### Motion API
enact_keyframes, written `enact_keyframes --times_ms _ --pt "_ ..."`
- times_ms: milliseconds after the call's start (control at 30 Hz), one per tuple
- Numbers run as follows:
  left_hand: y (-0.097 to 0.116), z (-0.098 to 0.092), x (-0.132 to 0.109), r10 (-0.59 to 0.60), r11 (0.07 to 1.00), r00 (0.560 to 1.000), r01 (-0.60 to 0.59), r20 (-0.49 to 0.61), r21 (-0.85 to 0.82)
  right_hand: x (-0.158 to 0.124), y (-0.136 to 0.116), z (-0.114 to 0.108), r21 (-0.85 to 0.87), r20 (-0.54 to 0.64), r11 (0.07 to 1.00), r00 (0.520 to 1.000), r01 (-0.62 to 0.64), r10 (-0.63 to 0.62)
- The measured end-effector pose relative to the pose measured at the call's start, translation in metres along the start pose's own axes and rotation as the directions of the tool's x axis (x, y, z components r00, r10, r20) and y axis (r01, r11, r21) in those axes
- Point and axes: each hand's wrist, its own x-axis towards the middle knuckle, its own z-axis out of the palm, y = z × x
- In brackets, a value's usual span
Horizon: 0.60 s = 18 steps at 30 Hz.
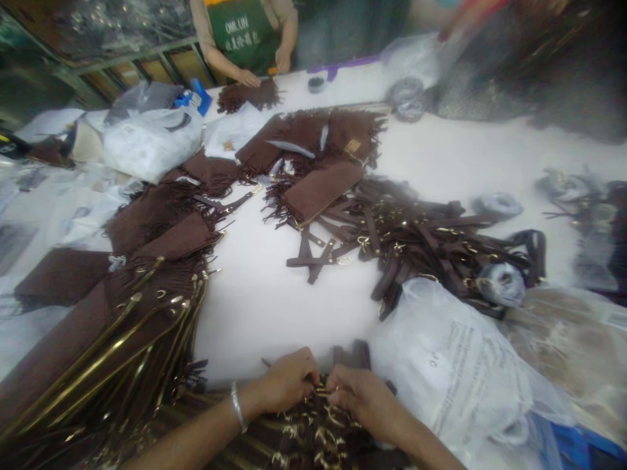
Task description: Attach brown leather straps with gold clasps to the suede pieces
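Flat brown fabric pieces with gold-coloured metal zips (125, 339) lay piled at left, beyond them a whitish translucent plastic bag (151, 147), its contents indistinct. White tabletop (264, 307) opened between the piles, from just ahead of the hands to a brown fringed pouch (323, 189). The left hand (294, 377) and right hand (355, 395) were pinched closed over heaped brown strips with gold-coloured clips (289, 431); what they gripped couldn't be told. Dark-brown flat straps (431, 241) and a white printed plastic bag (455, 359), contents unclear, bounded the right.
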Motion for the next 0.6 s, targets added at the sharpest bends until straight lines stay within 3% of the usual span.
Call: enact_keyframes --times_ms 100,367,600 --pt "0.0 0.002 -0.002 0.0 1.0 1.0 0.0 -0.011 -0.015 0.0 0.0 0.0 -0.019 -0.016 0.999 0.999 -0.029 0.028" --pt "-0.003 0.002 -0.002 -0.013 0.998 1.0 0.014 0.005 -0.06 0.003 -0.006 -0.006 -0.083 0.071 0.995 0.996 -0.047 0.053" --pt "-0.003 -0.001 -0.001 -0.007 0.997 0.999 0.01 0.036 -0.077 -0.001 -0.004 0.004 -0.133 -0.059 0.99 0.998 -0.039 0.032"
